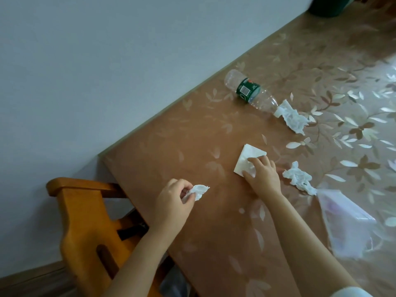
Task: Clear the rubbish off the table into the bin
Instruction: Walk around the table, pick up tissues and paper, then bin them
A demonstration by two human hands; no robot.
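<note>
While the left hand pinches a small crumpled white tissue wad between thumb and fingertips, above the brown leaf-patterned tablecloth near its edge by the orange wooden chair, the right hand sits on a flat square white paper napkin. Rt fingers are curled down onto the napkin's near half, thumb at its near edge. Paper looks bunched under them, i.e. a grasp forming; napkin not yet lifted.

Key relation: napkin lies directly beneath and fwd of the rt fingertips, free corner pointing away twd the pale wall. Rt hand is on it; lt hand is well apart and occupied. Judgement: rt hand completes this pick-up.

Outstanding items:
- second crumpled white tissue, just beside the rt hand, outer side
- clear plastic bottle w/ green label, on its side, long axis running from wall twd cloth centre, neck touching a third crumpled tissue
- clear plastic bag, near the rt forearm

Bin: not confirmed. Dark green container at far end of the cloth, mostly out of frame; cannot tell if it is the bin.
</note>
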